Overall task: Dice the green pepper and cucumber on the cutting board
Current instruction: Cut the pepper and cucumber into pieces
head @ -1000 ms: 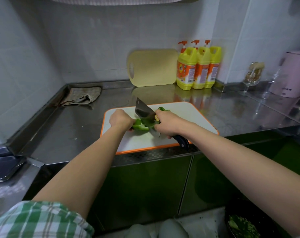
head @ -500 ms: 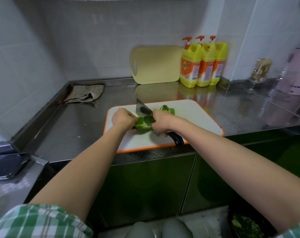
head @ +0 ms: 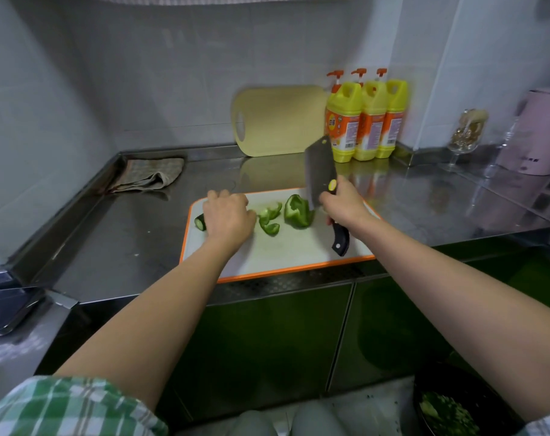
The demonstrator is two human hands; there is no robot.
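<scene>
Steel counter [head: 135,234]: carries the white cutting board [head: 286,250] with the orange rim, set square to its front edge.

Right hand [head: 343,206]: my fingers are wrapped fully round the black handle of the cleaver [head: 319,171]. The blade stands raised, nearly upright, clear of the board, its lower edge just beside the green pepper [head: 297,212].

Left hand [head: 228,215]: laid palm-down at the board's left end, fingers bent over the cucumber [head: 200,222]. Only the dark stub end shows past my hand. I cannot tell whether the fingers grip it or merely rest on it.

Green pepper: one large hollow piece near the board's middle. Smaller pepper pieces [head: 270,226] lie between it and my left hand.

Finding: the pepper is opened and roughly sectioned, not diced; the cucumber appears uncut. I judge the step in hand to be a change of workpiece or a repositioning.

Next move requires: the chosen piece held flat and steady, fingertips tucked back from the blade, the cleaver lowered before any cut.
</scene>
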